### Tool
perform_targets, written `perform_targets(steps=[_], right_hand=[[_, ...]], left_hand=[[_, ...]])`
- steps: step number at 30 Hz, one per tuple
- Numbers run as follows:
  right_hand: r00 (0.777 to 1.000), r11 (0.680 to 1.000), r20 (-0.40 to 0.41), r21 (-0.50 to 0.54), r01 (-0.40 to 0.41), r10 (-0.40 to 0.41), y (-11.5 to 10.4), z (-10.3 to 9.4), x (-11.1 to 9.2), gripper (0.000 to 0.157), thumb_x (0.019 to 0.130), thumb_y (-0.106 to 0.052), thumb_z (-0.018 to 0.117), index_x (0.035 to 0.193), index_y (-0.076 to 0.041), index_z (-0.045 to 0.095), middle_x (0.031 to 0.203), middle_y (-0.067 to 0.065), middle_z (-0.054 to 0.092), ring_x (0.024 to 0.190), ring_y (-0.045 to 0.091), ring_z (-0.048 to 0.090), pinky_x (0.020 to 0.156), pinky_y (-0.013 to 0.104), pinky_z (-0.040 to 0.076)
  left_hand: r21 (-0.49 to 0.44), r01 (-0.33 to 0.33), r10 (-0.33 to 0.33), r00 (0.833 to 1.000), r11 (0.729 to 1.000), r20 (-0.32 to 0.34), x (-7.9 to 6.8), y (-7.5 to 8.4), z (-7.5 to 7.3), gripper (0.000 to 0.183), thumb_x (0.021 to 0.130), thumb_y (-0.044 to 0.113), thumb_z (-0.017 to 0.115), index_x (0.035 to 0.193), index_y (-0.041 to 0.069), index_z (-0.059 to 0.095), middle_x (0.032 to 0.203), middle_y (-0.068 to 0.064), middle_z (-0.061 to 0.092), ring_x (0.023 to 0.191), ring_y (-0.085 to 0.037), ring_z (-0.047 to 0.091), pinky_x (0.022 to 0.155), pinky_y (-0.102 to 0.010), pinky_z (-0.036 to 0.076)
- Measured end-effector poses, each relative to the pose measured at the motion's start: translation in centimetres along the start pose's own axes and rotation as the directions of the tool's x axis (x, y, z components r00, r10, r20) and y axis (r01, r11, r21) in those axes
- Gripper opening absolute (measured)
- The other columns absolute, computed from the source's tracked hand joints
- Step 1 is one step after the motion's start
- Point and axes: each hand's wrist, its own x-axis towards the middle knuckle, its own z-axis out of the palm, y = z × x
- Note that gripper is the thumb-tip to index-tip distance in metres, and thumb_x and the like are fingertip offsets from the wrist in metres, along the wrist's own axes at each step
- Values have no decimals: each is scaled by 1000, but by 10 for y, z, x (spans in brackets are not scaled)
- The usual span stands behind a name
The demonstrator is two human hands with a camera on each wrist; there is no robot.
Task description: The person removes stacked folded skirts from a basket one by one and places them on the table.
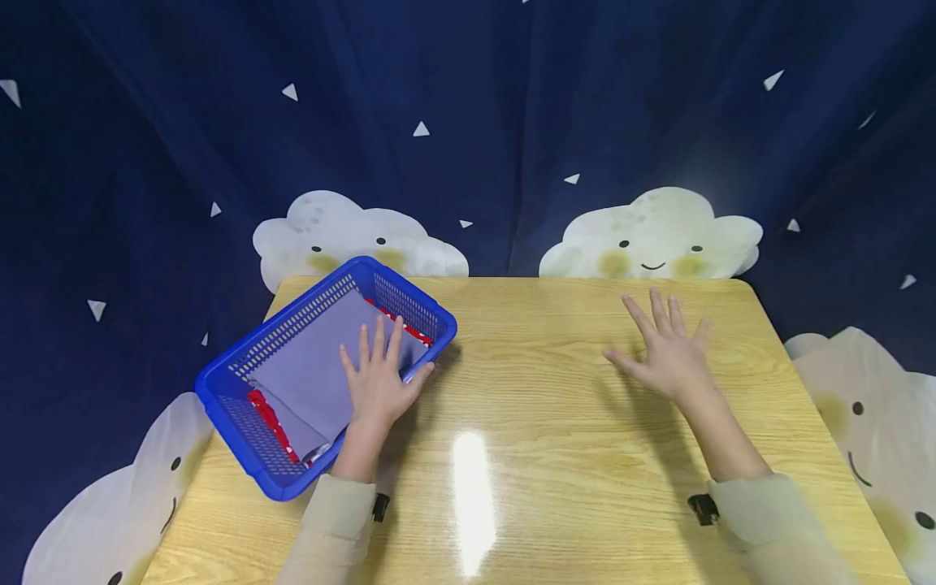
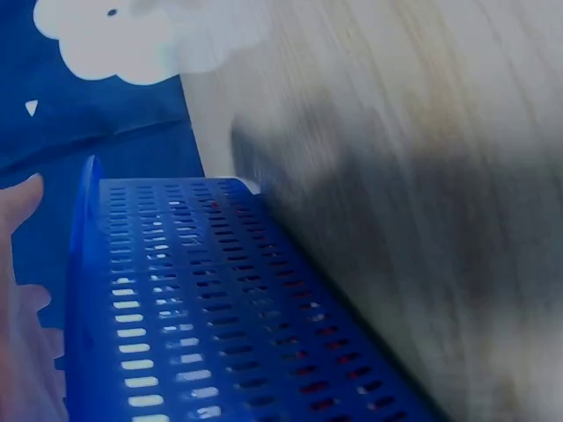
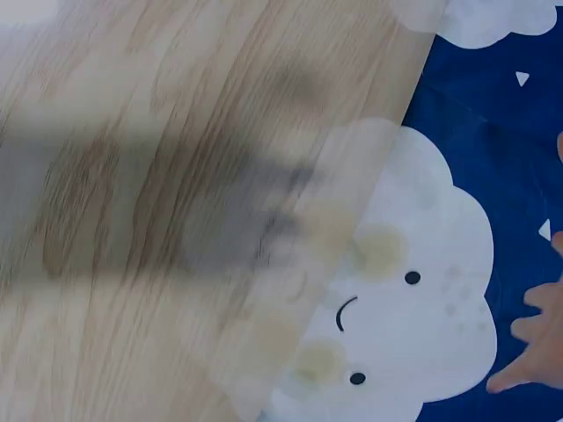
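Note:
A blue plastic basket (image 1: 237,443) with slotted walls stands at an angle on the left part of the table. Inside it lies a flat grey-purple cloth (image 1: 310,349), with red fabric (image 1: 272,424) showing at both ends. My left hand (image 1: 379,382) is over the basket's near right side, fingers spread and straight; whether it touches the cloth or rim I cannot tell. In the left wrist view the slotted basket wall (image 2: 220,299) lies beside that hand. Over the right part of the table my right hand (image 1: 667,357) hovers with fingers spread, holding nothing.
The wooden table (image 1: 556,455) reflects a bright light streak near its front. Behind and beside it hangs a dark blue curtain (image 1: 483,97) printed with white triangles and smiling clouds. Black wrist cameras (image 1: 704,509) sit at both sleeves.

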Motion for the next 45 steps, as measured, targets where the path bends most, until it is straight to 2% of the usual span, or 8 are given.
perform_targets(steps=[6,12,16,23,28,33,37,45], right_hand=[[971,987,-208,83,137,-118,-19,16,17,73,81,-50,58,142,-20,30,144,17,30,129,38,28,98,64,20],[921,944,-332,183,276,-205,-52,32,41,65,78,-38,62,134,-13,42,133,16,44,122,36,39,93,60,31],[909,915,-335,226,334,-249,-78,39,57,62,79,-35,62,133,-11,43,131,16,46,122,34,41,91,58,35],[913,879,-274,290,380,-304,-126,52,82,59,83,-34,61,133,-10,42,131,14,46,122,30,41,94,52,37],[902,840,-252,343,421,-350,-156,63,98,59,84,-33,60,134,-7,42,131,14,46,123,28,40,102,43,33],[905,808,-183,409,424,-383,-183,68,109,59,87,-34,57,136,-7,38,135,12,42,127,26,37,106,39,29],[908,797,-114,444,409,-402,-204,71,114,59,88,-34,56,137,-8,37,137,10,41,128,24,35,106,39,29],[897,797,-1,458,393,-442,-240,81,127,58,88,-30,58,139,-14,35,134,9,42,121,22,42,102,37,35]], left_hand=[[-108,67,-85,982,992,-171,-2,-11,0,78,84,59,45,145,16,22,147,-14,26,135,-34,18,105,-60,8],[-234,100,-188,901,967,-391,-6,-27,-3,72,83,51,48,137,5,35,133,-19,41,122,-36,34,102,-55,18],[-275,146,-260,860,950,-440,-10,-38,-6,71,82,47,52,136,2,36,128,-20,45,117,-38,38,99,-53,22],[-338,299,-422,817,892,-392,-19,-57,-12,72,82,42,57,136,2,34,128,-23,44,118,-40,36,100,-52,21],[-402,374,-520,775,836,-361,-27,-68,-15,73,81,41,60,137,2,34,131,-24,42,119,-41,35,99,-55,23],[-474,452,-621,724,756,-300,-34,-80,-18,73,81,41,60,137,3,33,130,-25,43,118,-44,36,97,-54,27],[-527,519,-692,693,673,-203,-39,-88,-23,73,82,41,61,138,5,31,128,-26,43,116,-47,36,95,-55,29],[-728,488,-710,705,482,2,-44,-104,-29,74,84,28,62,138,-4,24,126,-30,40,116,-40,38,101,-49,28]])
